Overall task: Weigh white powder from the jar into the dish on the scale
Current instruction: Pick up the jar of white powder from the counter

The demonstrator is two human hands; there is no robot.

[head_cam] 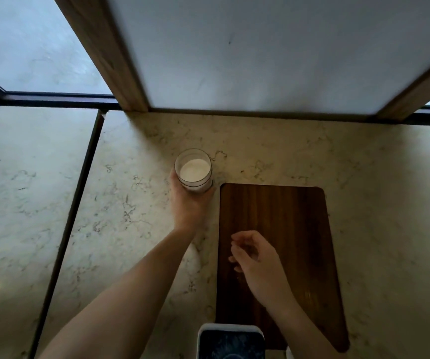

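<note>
While the left hand wraps its fingers around the lower wall of a clear cylindrical glass jar of white powder, the jar stands upright on the veined marble surface, just beside the far left corner of a dark, round-cornered wooden board. Right hand hovers over the board, fingers loosely curled, holding nothing. A white-rimmed scale sits at the near edge.

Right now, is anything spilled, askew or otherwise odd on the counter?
Nothing stands out. The jar is upright in the left hand, powder inside; no spill shows on the counter or board.
</note>
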